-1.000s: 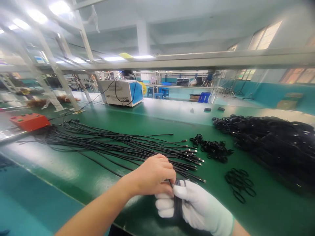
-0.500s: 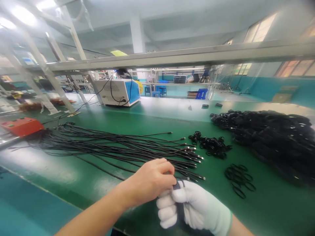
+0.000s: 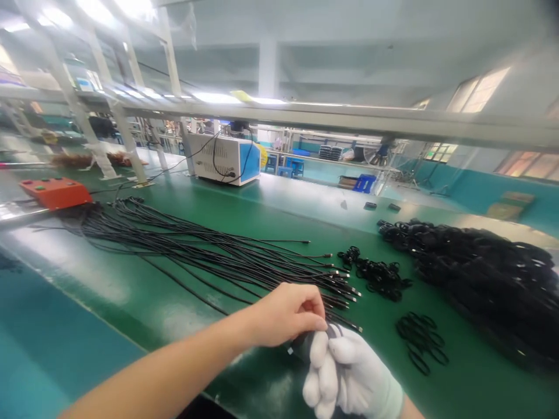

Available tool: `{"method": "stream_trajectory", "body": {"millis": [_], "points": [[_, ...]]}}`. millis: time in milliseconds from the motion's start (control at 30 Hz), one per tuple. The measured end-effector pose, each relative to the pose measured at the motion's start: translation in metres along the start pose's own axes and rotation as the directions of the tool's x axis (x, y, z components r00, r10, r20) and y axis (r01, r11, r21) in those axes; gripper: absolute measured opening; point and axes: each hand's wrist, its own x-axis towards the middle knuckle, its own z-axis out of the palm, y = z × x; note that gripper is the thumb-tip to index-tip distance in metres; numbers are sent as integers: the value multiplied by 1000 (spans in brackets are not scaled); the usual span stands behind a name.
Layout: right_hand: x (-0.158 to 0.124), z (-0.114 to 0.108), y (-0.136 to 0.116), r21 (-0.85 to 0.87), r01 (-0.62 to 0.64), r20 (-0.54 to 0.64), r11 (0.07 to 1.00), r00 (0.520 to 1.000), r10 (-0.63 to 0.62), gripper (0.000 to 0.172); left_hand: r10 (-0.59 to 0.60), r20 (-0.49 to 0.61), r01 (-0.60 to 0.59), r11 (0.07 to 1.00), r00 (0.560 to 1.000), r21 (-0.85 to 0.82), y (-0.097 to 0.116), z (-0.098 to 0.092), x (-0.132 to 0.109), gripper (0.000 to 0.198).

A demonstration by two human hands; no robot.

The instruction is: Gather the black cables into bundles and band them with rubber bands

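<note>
My bare left hand (image 3: 292, 314) is closed in a pinch at the gloved fingertips; whatever lies in the pinch is hidden. My right hand (image 3: 349, 369), in a white knit glove, is wrapped round a bundled black cable (image 3: 304, 344), mostly covered by the fingers. A small metal connector end (image 3: 290, 351) sticks out below my left hand. Across the gloved index finger runs a thin dark band (image 3: 335, 330). Just beyond the hands, long straight black cables (image 3: 209, 247) lie side by side, their metal plugs pointing right.
To the right lie loose black bands (image 3: 421, 340), a smaller heap of bands (image 3: 382, 276) and a large pile of coiled black cables (image 3: 476, 279). An orange box with buttons (image 3: 56, 193) sits at left. A white-and-blue machine (image 3: 225, 158) stands at the back beneath a shelf beam (image 3: 332, 116).
Both hands have shifted slightly right, and the gloved hand has turned a little. A connector end now shows under my left hand. The camera view has tilted and moved left.
</note>
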Motion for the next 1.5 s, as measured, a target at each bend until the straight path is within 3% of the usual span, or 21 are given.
{"method": "stream_trajectory", "body": {"millis": [67,133,300,367,467,533,633,733,900,1000,1100,1233,1333,1400,1433,1500], "points": [[3,6,-4,-38,24,21,999,1000,-23,37,28,-163,-32,999,986,-22,-7,10,-9,4],[4,12,-8,-81,49,52,996,998,-45,34,60,-256,-68,997,965,-23,-12,18,-14,8],[3,16,-13,-99,38,112,994,993,-26,34,3,-180,-59,950,984,-308,-29,31,-14,12],[1,16,-13,-99,34,126,994,992,-22,34,-7,-212,-72,930,977,-361,-33,36,-13,11],[1,19,-16,-148,48,96,988,995,-34,34,50,-319,-126,967,946,-223,-32,38,-14,12],[0,22,-17,-188,37,65,982,998,-25,33,72,-293,-121,981,953,-153,-27,37,-17,12],[0,23,-16,-245,15,63,969,998,1,31,49,-206,-89,979,977,-185,-22,33,-23,14],[-3,17,-15,-316,-19,78,949,996,46,28,50,-190,-92,972,981,-217,-21,36,-26,14],[-11,10,-23,-456,-106,54,883,988,146,28,34,-299,-92,978,954,-185,-26,54,-28,15],[-14,15,-29,-492,-123,49,862,984,168,30,118,-423,-167,983,899,-81,-30,65,-29,10],[-16,23,-34,-540,-143,38,830,980,194,35,317,-524,-308,945,790,108,-32,71,-28,12],[-22,33,-44,-639,-176,21,749,969,246,33,535,-542,-450,843,649,294,-35,74,-26,20],[-26,36,-48,-660,-182,9,729,968,250,31,606,-546,-490,793,578,361,-37,77,-25,25],[-27,35,-48,-670,-182,-1,719,970,245,31,582,-549,-474,812,600,342,-35,76,-25,26],[-27,34,-46,-674,-182,-7,716,971,241,30,548,-534,-453,835,644,311,-33,74,-25,29],[-27,33,-44,-684,-177,-23,708,975,222,30,465,-431,-401,885,773,236,-25,68,-26,34]]}}
